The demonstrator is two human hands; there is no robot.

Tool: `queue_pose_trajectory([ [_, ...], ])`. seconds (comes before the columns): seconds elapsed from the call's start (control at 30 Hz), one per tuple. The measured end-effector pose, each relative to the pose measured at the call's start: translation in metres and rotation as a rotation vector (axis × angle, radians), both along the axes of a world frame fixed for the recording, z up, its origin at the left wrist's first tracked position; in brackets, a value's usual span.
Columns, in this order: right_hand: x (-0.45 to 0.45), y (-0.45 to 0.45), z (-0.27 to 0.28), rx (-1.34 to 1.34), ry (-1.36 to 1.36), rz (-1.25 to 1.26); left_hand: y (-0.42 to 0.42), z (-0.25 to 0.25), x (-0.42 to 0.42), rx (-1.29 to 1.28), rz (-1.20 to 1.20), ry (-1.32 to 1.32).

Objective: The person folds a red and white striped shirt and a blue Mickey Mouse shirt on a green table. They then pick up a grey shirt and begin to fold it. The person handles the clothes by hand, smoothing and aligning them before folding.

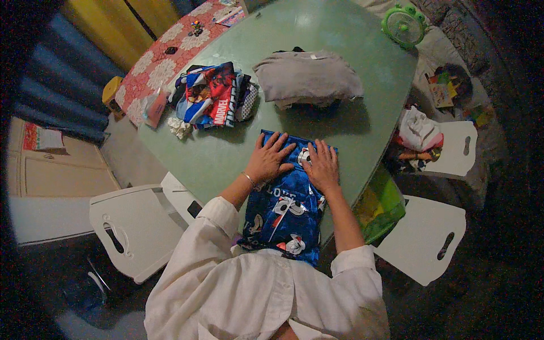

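A blue printed garment [282, 212] with cartoon faces lies lengthwise at the near edge of the green table [204, 157], its lower end reaching my shirt front. Flat on its upper left part rests my left hand [271, 157], fingers spread, a bracelet at the wrist. My right hand [321, 165] lies palm down on the upper right part, its fingers slightly apart. Neither hand grips the fabric. Beyond them, a stack of folded clothes [208, 95] with a red and blue printed piece on top is at the left, and a grey folded garment [308, 76] tops another pile.
White chairs [136, 229] stand at both sides. Clothes [418, 129] are heaped on the chair [457, 148] at the right, near a green bag [380, 202]. A green fan [403, 26] stands past the table's far right edge. A flowered red cloth [163, 55] covers a surface at the left.
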State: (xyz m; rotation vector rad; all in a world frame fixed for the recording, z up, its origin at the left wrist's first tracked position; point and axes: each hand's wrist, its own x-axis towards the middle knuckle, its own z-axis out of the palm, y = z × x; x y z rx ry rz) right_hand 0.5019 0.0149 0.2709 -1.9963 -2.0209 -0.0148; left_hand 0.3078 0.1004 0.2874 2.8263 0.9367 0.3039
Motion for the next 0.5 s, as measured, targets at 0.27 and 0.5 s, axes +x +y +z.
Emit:
queue_pose_trajectory([
  [0.27, -0.002, -0.001, 0.002, -0.038, -0.002, -0.018, -0.001, -0.001, -0.016, -0.134, 0.082, -0.275],
  [0.5, 0.000, 0.000, 0.003, -0.025, -0.013, -0.019, -0.017, -0.021, -0.072, 0.030, 0.354, -0.408],
])
